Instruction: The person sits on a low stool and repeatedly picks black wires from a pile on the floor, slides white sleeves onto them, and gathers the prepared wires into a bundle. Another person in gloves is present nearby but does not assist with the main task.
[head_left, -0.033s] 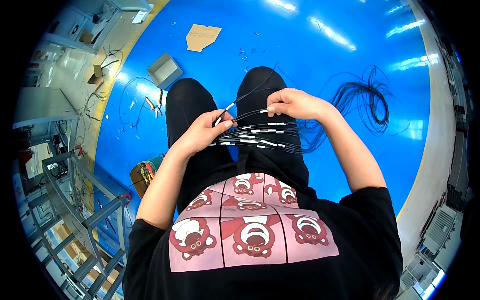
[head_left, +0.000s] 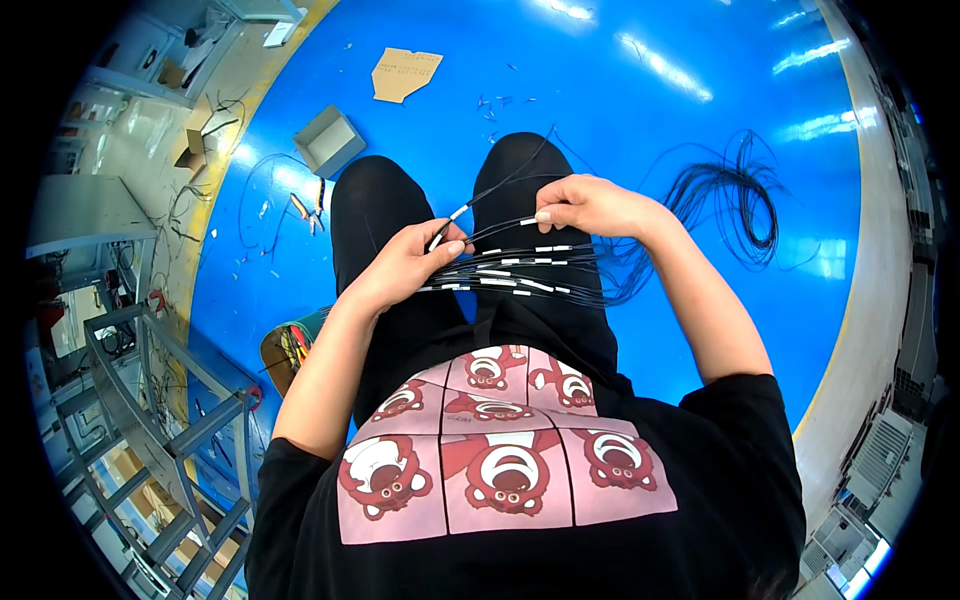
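Observation:
A bundle of thin black wires (head_left: 500, 270) with white label sleeves lies across my thighs. My left hand (head_left: 418, 258) pinches black wires at the bundle's left side, and one with a white sleeve (head_left: 460, 212) rises from its fingers toward my right knee. Thumb and forefinger of my right hand (head_left: 575, 207) are closed on the end of a black wire by its white sleeve (head_left: 529, 221). That wire runs back to my left hand. To the right, the wires trail off my lap toward a large loose coil of black wire (head_left: 745, 215) on the floor.
On the blue floor ahead lie an open grey box (head_left: 330, 142), a flat cardboard piece (head_left: 405, 76), pliers (head_left: 301, 208) and small scraps (head_left: 495, 103). A container of tools (head_left: 288, 350) stands by my left forearm. A grey metal frame (head_left: 170, 440) is at the left.

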